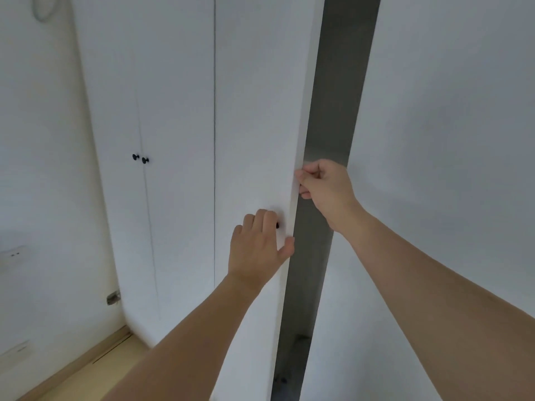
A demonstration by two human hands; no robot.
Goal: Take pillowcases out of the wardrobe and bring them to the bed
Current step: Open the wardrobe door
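A white wardrobe fills the view. Its left door [254, 111] stands slightly ajar, leaving a dark vertical gap [327, 140] between it and the right door [434, 140]. My right hand [324, 186] curls around the free edge of the left door at mid height. My left hand [259, 246] rests on the front of that door over its small black knob [277, 225], fingers wrapped around it. No pillowcases show; the inside of the wardrobe is dark and hidden.
Two more closed wardrobe doors with black knobs [140, 159] stand to the left. A white wall [37, 169] with a socket [13, 254] lies further left. Wooden floor [95, 371] shows at the lower left.
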